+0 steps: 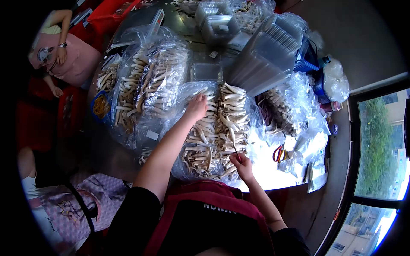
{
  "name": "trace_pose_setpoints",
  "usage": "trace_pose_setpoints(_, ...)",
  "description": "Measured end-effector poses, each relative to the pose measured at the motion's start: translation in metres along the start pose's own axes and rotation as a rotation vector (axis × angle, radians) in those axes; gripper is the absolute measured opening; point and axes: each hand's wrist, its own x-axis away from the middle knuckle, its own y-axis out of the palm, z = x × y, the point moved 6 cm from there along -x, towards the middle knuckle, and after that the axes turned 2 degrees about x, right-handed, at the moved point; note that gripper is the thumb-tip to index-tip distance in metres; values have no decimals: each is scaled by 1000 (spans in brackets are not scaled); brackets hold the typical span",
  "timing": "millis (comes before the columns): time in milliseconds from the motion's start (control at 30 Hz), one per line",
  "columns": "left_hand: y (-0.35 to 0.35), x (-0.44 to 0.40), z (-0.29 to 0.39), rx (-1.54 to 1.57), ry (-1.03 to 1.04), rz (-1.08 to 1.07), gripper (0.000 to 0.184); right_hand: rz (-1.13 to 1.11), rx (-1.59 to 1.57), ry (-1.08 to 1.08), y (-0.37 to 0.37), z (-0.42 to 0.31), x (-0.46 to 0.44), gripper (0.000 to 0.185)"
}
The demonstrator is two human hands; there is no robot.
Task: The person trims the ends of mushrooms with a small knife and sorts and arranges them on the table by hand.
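Observation:
Long pale mushrooms [234, 115] lie in two stacked columns on clear plastic in front of me. My left hand [196, 107] reaches to the far end of the left column, its fingers curled down on a mushroom [207, 92] there; the fingertips are partly hidden. At the near end of the right column, my right hand [242, 166] is closed around the handle of a small knife [236, 152]. Its thin dark blade points away from me, over the mushrooms.
Stacked clear plastic trays [267, 51] stand behind the mushrooms. More bagged mushrooms [164, 72] lie left, beside a blue basket of rubber bands [101, 106]. Scissors [279, 154] lie right. A co-worker in a pink apron [64, 59] stands far left; another person [92, 200] is nearer.

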Motion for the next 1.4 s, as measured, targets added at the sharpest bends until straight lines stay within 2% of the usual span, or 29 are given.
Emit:
trace_pose_setpoints(133,1,14,15,-186,45,103,37,45,-39,81,-9,11,2,19)
trace_pose_setpoints(233,2,40,26,-174,139,-44,33,20,-114,197,-5,17,-2,15)
trace_pose_setpoints(267,-3,46,29,-47,186,-33,30,26,-141,171,-2,13,-5,16)
trace_pose_setpoints(400,-22,28,20,90,51,68,31,-58,-106,171,10,-3,-15,16)
trace_pose_setpoints(500,-15,-4,8,120,55,173,37,-93,-167,121,17,-4,-21,16)
trace_pose_setpoints(567,-10,-18,4,68,40,142,41,-90,-106,115,12,-8,-19,15)
trace_pose_setpoints(633,-5,-27,-2,10,-77,12,42,-13,-134,83,7,-3,-15,14)
trace_pose_setpoints(700,-2,-29,-1,12,-126,-46,38,9,-116,106,-1,15,-12,16)
trace_pose_setpoints(767,-5,-27,-3,2,-96,-4,32,69,-133,156,-9,26,-7,17)
trace_pose_setpoints(800,-13,-23,1,37,-40,102,22,77,-134,204,-11,28,-4,19)
trace_pose_setpoints(833,-14,-20,4,34,-38,97,22,78,-139,208,-11,27,-3,19)
trace_pose_setpoints(900,-37,-8,15,385,71,311,20,101,-282,194,-11,20,1,17)
trace_pose_setpoints(933,-52,0,23,622,39,340,19,45,-366,216,-9,15,2,20)
trace_pose_setpoints(967,-58,11,28,797,-45,246,21,43,-371,214,-7,10,2,20)
trace_pose_setpoints(1033,-78,33,50,1302,-10,155,22,5,-446,79,-2,-11,-2,28)
trace_pose_setpoints(1100,-99,68,74,1664,-345,-134,24,-85,-422,84,3,-36,-4,33)
trace_pose_setpoints(1133,-100,84,84,1776,-426,-216,27,-98,-329,12,3,-50,-5,33)
trace_pose_setpoints(1167,-102,98,95,1969,-397,-304,29,-112,-236,-57,5,-61,-5,34)
trace_pose_setpoints(1233,-105,119,110,1924,-394,-247,29,-115,-70,-294,9,-86,-2,34)
trace_pose_setpoints(1300,-119,135,118,1550,-308,-228,26,-68,176,-497,11,-108,6,31)
trace_pose_setpoints(1333,-119,142,120,1420,-246,-160,22,-106,319,-546,11,-119,11,31)
trace_pose_setpoints(1400,-127,154,127,1277,-158,-135,19,-91,362,-619,12,-127,16,30)
